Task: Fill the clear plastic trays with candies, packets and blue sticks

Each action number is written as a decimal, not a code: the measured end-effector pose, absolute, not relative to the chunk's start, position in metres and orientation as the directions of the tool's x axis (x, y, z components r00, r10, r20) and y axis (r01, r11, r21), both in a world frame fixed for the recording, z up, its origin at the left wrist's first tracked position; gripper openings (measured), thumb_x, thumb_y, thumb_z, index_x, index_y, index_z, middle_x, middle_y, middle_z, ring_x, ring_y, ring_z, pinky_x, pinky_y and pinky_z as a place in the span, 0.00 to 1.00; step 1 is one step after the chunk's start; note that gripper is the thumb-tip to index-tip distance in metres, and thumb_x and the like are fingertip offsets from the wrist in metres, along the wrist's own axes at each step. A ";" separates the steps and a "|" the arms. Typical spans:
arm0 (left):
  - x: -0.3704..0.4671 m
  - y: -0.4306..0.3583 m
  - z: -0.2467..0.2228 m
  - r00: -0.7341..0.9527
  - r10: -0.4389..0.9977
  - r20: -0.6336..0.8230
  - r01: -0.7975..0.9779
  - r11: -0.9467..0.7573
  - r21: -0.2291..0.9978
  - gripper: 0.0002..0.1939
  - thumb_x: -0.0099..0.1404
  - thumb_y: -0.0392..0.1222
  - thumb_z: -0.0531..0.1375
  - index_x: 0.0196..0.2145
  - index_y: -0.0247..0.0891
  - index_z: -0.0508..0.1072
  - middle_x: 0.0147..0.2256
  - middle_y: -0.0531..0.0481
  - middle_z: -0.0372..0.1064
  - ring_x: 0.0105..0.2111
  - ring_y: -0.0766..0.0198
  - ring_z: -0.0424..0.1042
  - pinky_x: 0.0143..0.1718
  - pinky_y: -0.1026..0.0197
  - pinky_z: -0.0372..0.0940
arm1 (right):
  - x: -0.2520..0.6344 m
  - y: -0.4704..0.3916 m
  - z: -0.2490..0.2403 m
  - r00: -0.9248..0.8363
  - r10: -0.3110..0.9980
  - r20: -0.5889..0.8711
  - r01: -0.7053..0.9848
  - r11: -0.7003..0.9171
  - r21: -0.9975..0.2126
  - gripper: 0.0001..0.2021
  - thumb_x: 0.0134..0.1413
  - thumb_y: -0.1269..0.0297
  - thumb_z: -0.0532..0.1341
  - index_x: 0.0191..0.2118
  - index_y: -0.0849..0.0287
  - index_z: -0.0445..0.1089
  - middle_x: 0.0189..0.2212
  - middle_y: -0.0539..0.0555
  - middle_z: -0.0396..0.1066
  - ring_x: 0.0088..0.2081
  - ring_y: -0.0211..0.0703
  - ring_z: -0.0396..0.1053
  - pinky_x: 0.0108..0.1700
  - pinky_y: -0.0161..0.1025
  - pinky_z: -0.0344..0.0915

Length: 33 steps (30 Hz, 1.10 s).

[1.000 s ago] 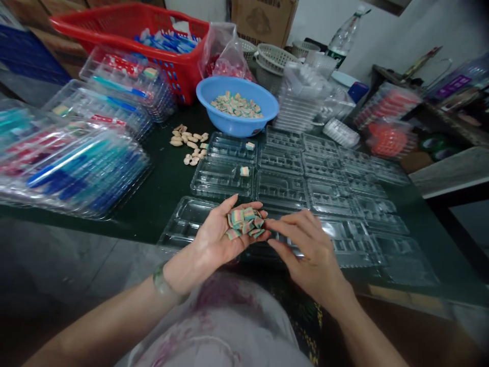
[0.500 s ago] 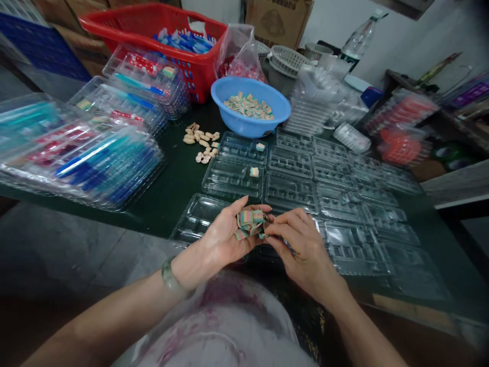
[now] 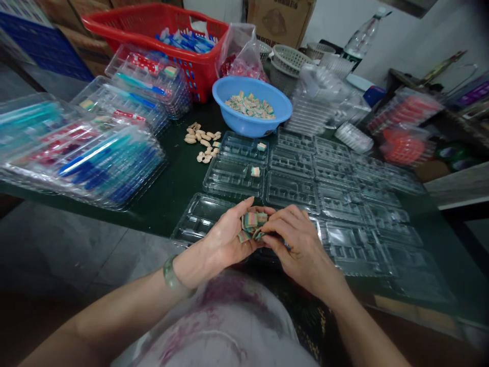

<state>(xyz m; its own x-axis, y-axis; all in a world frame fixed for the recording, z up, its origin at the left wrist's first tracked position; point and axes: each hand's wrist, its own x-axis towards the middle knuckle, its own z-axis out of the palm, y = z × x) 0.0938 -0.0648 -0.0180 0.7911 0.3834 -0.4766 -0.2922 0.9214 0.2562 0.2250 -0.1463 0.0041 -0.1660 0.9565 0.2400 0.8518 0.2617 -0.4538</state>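
Observation:
My left hand [image 3: 221, 239] is cupped palm up, holding a heap of small striped pieces [image 3: 251, 220] in green, pink and cream. My right hand [image 3: 301, 244] reaches over from the right, thumb and fingers pinching a striped piece at the heap's edge. Its fingertips partly cover that piece. Beyond the hands lie clear plastic trays [image 3: 291, 189] with moulded compartments, laid out in rows. One striped piece [image 3: 255, 172] sits in a tray just beyond my left hand, and another piece [image 3: 261, 147] in the tray behind it.
A blue basin [image 3: 252, 125] of striped pieces stands at the back, beside a red basket [image 3: 204, 76] of blue-and-white items. Peanuts [image 3: 205, 136] lie on the dark green table [image 3: 183, 173]. Stacked filled trays [image 3: 110, 158] are at the left. A bottle [image 3: 361, 41] stands behind.
My right hand's fingers have closed in further over the heap, pinching at its near right edge. The left hand stays cupped; the whole view shifts slightly.

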 end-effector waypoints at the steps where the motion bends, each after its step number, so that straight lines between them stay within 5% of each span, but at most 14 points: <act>1: 0.094 -0.065 -0.018 0.794 0.381 -0.474 -0.288 0.922 0.258 0.15 0.64 0.42 0.51 0.34 0.27 0.71 0.25 0.45 0.70 0.26 0.62 0.69 0.29 0.62 0.63 | 0.225 -0.147 0.003 -0.161 0.957 0.242 0.854 0.257 -0.452 0.04 0.55 0.72 0.56 0.34 0.57 0.66 0.36 0.52 0.67 0.41 0.46 0.59 0.41 0.45 0.55; 11: 0.098 -0.062 -0.026 0.859 0.298 -0.417 -0.249 0.954 0.168 0.16 0.64 0.42 0.50 0.35 0.25 0.71 0.24 0.45 0.69 0.27 0.61 0.68 0.31 0.60 0.63 | 0.225 -0.154 -0.002 -0.114 0.943 0.312 0.882 0.241 -0.406 0.07 0.57 0.70 0.55 0.41 0.56 0.67 0.36 0.53 0.67 0.40 0.46 0.59 0.40 0.45 0.55; 21: 0.103 -0.063 -0.024 0.874 0.197 -0.444 -0.173 0.980 0.094 0.21 0.66 0.43 0.45 0.30 0.25 0.71 0.21 0.45 0.67 0.23 0.63 0.67 0.28 0.61 0.63 | 0.236 -0.157 -0.003 -0.179 0.948 0.262 0.754 0.303 -0.583 0.09 0.52 0.77 0.57 0.37 0.57 0.66 0.38 0.52 0.66 0.44 0.44 0.60 0.44 0.43 0.57; 27: 0.104 -0.067 -0.019 0.834 0.271 -0.481 -0.220 0.962 0.161 0.19 0.65 0.43 0.47 0.29 0.27 0.71 0.21 0.46 0.67 0.22 0.63 0.67 0.26 0.62 0.63 | 0.234 -0.161 0.004 -0.126 0.958 0.257 0.708 0.269 -0.653 0.10 0.50 0.79 0.56 0.34 0.56 0.66 0.35 0.51 0.66 0.45 0.44 0.60 0.45 0.44 0.58; 33: 0.105 -0.072 -0.017 0.835 0.288 -0.469 -0.182 0.949 0.258 0.20 0.65 0.47 0.47 0.31 0.28 0.70 0.25 0.43 0.68 0.26 0.58 0.69 0.27 0.58 0.65 | 0.242 -0.160 0.020 -0.092 0.985 0.145 0.611 0.170 -0.773 0.07 0.50 0.76 0.58 0.33 0.55 0.66 0.30 0.49 0.66 0.36 0.39 0.63 0.39 0.38 0.60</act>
<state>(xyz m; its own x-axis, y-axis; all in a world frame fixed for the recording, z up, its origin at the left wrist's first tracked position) 0.1048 -0.0717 -0.0170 0.8348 0.2878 -0.4693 -0.1824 0.9489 0.2576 0.2420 -0.1604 0.0204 -0.0916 0.9853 0.1445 0.6112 0.1702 -0.7729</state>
